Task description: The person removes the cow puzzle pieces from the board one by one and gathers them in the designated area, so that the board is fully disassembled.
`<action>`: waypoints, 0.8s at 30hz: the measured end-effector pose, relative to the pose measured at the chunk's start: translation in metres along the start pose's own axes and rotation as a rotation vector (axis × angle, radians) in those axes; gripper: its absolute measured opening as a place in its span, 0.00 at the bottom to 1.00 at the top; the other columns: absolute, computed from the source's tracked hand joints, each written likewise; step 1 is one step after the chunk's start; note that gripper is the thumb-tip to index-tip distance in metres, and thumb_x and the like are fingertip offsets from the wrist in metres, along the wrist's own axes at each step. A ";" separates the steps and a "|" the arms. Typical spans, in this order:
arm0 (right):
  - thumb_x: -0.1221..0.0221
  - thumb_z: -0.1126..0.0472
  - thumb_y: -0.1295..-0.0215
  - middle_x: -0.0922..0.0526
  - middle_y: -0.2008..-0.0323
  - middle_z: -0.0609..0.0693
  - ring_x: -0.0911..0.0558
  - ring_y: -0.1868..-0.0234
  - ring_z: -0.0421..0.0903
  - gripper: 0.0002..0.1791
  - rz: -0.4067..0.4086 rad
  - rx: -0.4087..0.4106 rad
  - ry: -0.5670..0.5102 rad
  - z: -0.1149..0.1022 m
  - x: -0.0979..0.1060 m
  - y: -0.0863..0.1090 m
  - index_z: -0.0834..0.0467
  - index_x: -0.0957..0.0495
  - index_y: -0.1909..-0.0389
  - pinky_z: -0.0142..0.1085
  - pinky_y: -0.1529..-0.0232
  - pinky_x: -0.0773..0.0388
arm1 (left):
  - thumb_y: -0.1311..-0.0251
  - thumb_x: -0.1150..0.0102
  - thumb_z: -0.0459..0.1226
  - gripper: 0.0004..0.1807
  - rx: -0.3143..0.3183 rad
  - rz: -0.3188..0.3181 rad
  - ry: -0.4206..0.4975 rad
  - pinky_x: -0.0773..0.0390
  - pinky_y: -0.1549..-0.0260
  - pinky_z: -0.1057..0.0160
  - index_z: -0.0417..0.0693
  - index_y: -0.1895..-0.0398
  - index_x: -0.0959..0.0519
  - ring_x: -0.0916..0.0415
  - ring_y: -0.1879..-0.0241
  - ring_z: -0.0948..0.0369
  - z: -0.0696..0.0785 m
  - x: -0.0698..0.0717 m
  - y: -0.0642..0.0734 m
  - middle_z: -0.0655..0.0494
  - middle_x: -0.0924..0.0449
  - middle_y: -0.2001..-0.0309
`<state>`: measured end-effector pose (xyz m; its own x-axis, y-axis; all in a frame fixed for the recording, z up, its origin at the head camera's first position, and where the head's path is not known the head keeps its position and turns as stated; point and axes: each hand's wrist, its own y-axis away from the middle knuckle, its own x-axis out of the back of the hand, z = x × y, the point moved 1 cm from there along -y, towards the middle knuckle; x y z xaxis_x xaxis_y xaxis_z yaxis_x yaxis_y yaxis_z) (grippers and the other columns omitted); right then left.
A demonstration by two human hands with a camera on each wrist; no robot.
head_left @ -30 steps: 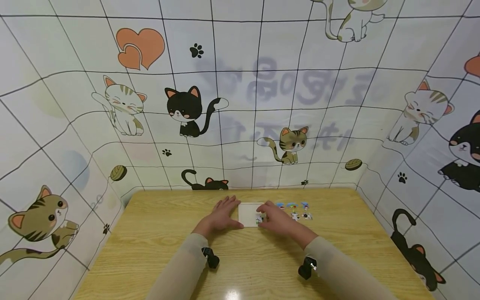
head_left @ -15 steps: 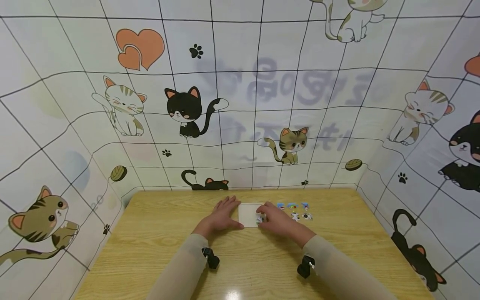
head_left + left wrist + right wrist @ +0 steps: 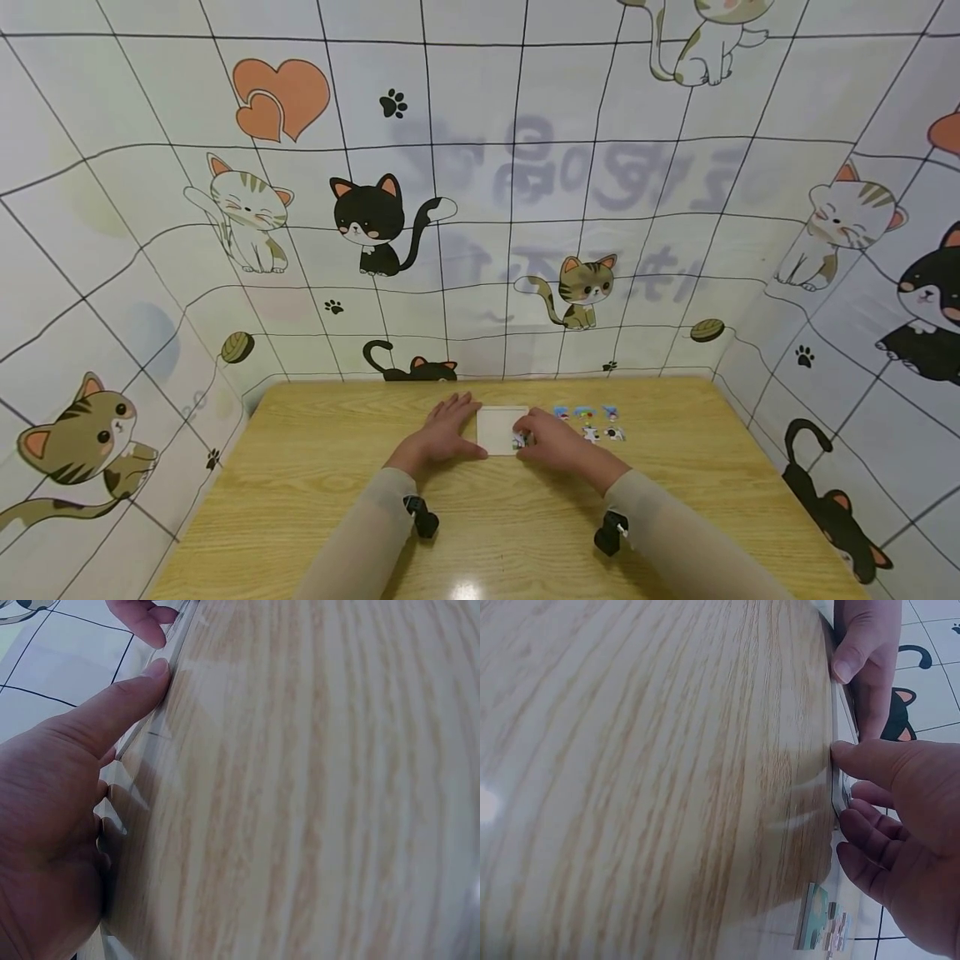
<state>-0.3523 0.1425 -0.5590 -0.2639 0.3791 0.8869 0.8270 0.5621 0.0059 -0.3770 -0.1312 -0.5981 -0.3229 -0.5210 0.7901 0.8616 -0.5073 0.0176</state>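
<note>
A flat white puzzle tray (image 3: 497, 430) lies on the table between the two hands. My left hand (image 3: 444, 430) spreads along the tray's left side, thumb at the near corner and straight fingers toward the far corner. In the left wrist view its thumb (image 3: 120, 705) touches the tray's front edge. My right hand (image 3: 557, 439) bends over the tray's right side, pinching a small printed jigsaw piece (image 3: 519, 439) at the near right corner. In the right wrist view that thumb (image 3: 862, 757) sits at the front edge, other fingers curled behind it; the piece is mostly hidden there.
Several colourful jigsaw pieces (image 3: 589, 433) lie in two rows right of the tray, partly behind the right hand. The wooden table (image 3: 480, 525) ends at a cat-patterned curtain (image 3: 480, 208) behind and on both sides.
Both hands stay almost in place. The fingers of my right hand shift slightly at the jigsaw piece in the tray's corner.
</note>
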 end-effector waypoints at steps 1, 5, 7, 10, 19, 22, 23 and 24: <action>0.25 0.60 0.29 0.19 0.53 0.52 0.19 0.54 0.48 0.22 -0.002 -0.002 -0.007 0.000 0.000 0.000 0.64 0.15 0.39 0.51 0.50 0.16 | 0.37 0.23 0.61 0.57 0.001 0.000 0.003 0.64 0.16 0.33 0.49 0.12 0.38 0.63 0.11 0.39 0.000 0.001 0.000 0.43 0.53 0.10; 0.25 0.61 0.29 0.19 0.52 0.53 0.18 0.53 0.49 0.21 -0.008 -0.002 -0.037 0.000 0.000 0.000 0.64 0.15 0.40 0.52 0.49 0.16 | 0.39 0.22 0.61 0.58 0.005 0.000 0.005 0.64 0.16 0.32 0.49 0.12 0.38 0.63 0.11 0.39 -0.004 -0.001 -0.003 0.43 0.53 0.10; 0.25 0.61 0.29 0.19 0.52 0.54 0.18 0.53 0.49 0.21 -0.007 -0.001 -0.053 0.000 0.000 0.000 0.64 0.16 0.40 0.53 0.48 0.16 | 0.38 0.22 0.61 0.57 0.009 0.001 -0.002 0.64 0.16 0.33 0.50 0.12 0.38 0.63 0.11 0.40 -0.008 -0.004 -0.005 0.44 0.54 0.10; 0.24 0.62 0.30 0.19 0.52 0.55 0.19 0.52 0.50 0.22 0.001 -0.006 -0.072 0.000 0.000 0.000 0.65 0.16 0.40 0.53 0.48 0.17 | 0.39 0.22 0.62 0.58 0.009 0.002 -0.010 0.64 0.16 0.34 0.51 0.12 0.38 0.64 0.11 0.41 -0.009 -0.004 -0.005 0.45 0.54 0.09; 0.23 0.62 0.31 0.20 0.52 0.54 0.19 0.53 0.50 0.21 0.012 -0.004 -0.090 0.001 0.000 0.000 0.63 0.17 0.41 0.52 0.50 0.17 | 0.38 0.23 0.62 0.56 -0.009 0.013 0.001 0.61 0.17 0.30 0.48 0.13 0.36 0.61 0.12 0.38 -0.001 0.000 0.000 0.41 0.51 0.10; 0.23 0.61 0.31 0.20 0.51 0.53 0.19 0.52 0.49 0.21 0.015 -0.008 -0.097 0.002 -0.001 0.000 0.62 0.17 0.41 0.51 0.49 0.17 | 0.39 0.22 0.62 0.57 -0.003 0.005 0.020 0.64 0.17 0.31 0.48 0.13 0.37 0.63 0.11 0.38 0.000 0.001 0.000 0.41 0.53 0.10; 0.23 0.62 0.31 0.19 0.51 0.53 0.19 0.52 0.49 0.21 0.017 -0.013 -0.104 0.003 -0.002 0.000 0.61 0.17 0.41 0.52 0.48 0.17 | 0.39 0.22 0.62 0.57 -0.003 0.005 0.022 0.64 0.17 0.31 0.48 0.13 0.37 0.63 0.11 0.38 -0.001 0.001 0.000 0.41 0.53 0.10; 0.23 0.62 0.31 0.19 0.51 0.52 0.19 0.52 0.49 0.21 0.018 -0.016 -0.110 0.003 -0.003 0.000 0.61 0.17 0.41 0.52 0.48 0.17 | 0.38 0.22 0.62 0.57 -0.001 0.003 0.021 0.64 0.16 0.31 0.49 0.12 0.37 0.63 0.11 0.39 -0.002 0.000 0.000 0.42 0.53 0.10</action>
<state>-0.3527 0.1437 -0.5625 -0.3013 0.4677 0.8310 0.8395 0.5434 -0.0014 -0.3774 -0.1327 -0.5990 -0.3287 -0.5364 0.7774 0.8622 -0.5064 0.0151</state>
